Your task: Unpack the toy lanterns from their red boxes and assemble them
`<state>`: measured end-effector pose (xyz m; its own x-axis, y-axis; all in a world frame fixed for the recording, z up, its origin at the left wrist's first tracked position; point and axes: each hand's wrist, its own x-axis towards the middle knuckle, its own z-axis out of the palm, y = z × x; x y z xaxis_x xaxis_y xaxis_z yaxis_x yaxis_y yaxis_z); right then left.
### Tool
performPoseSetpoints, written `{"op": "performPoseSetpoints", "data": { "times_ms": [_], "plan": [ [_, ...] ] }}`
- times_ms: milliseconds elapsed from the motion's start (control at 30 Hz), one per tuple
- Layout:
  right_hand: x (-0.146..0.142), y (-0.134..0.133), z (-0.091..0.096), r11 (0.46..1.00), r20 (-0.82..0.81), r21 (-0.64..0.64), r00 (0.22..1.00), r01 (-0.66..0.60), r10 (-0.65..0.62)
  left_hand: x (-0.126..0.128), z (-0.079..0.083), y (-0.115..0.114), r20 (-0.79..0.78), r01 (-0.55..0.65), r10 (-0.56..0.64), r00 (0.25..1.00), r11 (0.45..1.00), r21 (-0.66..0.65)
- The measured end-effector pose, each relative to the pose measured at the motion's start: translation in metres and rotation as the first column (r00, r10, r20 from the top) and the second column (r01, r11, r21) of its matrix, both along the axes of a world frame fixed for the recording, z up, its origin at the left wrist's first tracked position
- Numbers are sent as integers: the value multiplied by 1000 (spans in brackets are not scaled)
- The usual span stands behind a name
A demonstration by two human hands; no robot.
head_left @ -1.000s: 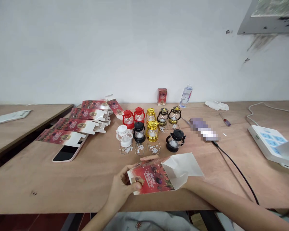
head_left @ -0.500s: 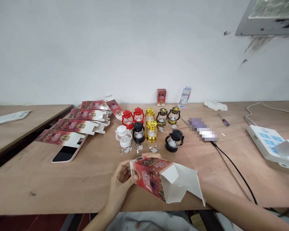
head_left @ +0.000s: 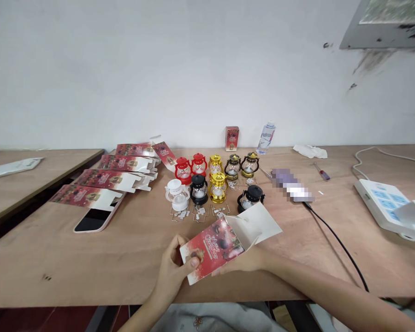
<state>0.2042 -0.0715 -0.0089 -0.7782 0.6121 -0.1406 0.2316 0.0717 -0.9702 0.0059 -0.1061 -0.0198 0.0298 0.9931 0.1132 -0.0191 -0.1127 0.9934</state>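
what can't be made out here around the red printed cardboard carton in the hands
All in the head view:
- Right hand: mostly behind the red printed cardboard carton; grip unclear.
- Black plastic mini lantern: base hidden by the carton's white flap.
- Purple-and-white object: pixelated, unidentifiable.
- Pink-cased phone: far end under a flat red carton.
- Carton print: too small to read.

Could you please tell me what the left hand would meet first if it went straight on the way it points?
The left hand holds the box; beyond that, probably the tags before the front gold lantern, then that lantern, though depth is unclear.
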Motion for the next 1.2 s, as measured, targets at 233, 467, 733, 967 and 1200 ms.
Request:
{"op": "performPoseSetpoints", "data": {
  "times_ms": [233,467,733,967,1200],
  "plan": [
    [0,4,-3,995,64,-79,995,-65,70,-1,1,-1,26,-9,12,1000,994,-112],
    [-2,1,5,999,13,-10,999,34,-33,-4,-7,-2,169,-52,81,982,985,-167],
    [0,8,-12,970,-269,-111,933,216,-238,-8,-2,-4,288,6,33,957,991,-135],
    [2,8,-10,954,-289,-143,911,263,-294,-3,1,-12,233,-21,24,972,1000,-16],
    [2,8,-8,960,-310,-145,911,238,-272,-2,-3,-10,190,-1,-2,982,1000,16]
  ]
}}
